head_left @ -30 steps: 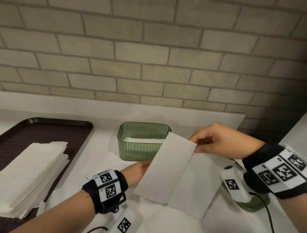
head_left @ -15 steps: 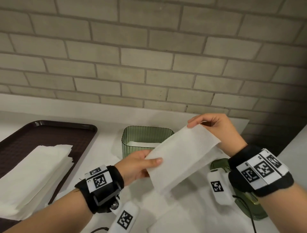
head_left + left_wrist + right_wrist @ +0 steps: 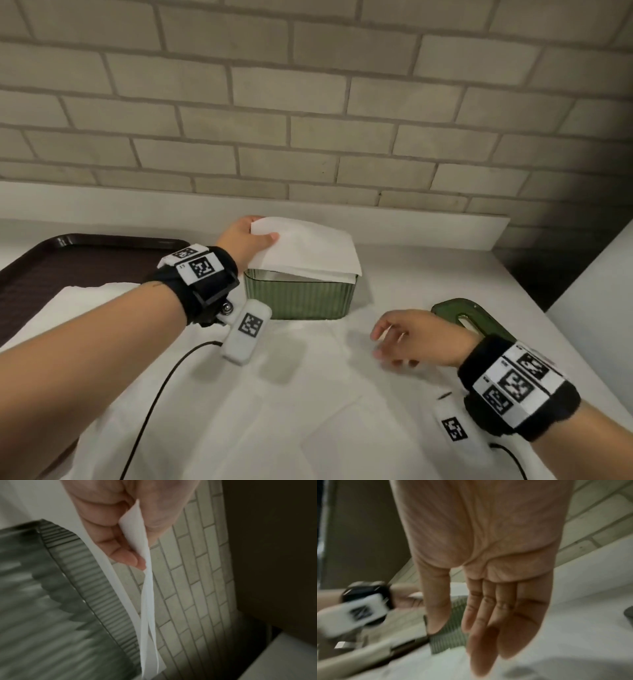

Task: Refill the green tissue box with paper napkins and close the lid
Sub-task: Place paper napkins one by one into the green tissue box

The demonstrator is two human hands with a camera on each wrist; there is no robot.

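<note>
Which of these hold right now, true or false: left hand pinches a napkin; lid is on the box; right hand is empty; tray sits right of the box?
1. The left hand pinches a folded napkin over the green tissue box. True.
2. The lid is on the box. False: it lies on the counter beside the right hand.
3. The right hand holds nothing. True.
4. The brown tray sits right of the box. False: left.

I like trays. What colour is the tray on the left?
Dark brown. The tray shows best in the head view, partly under a white napkin stack.
</note>
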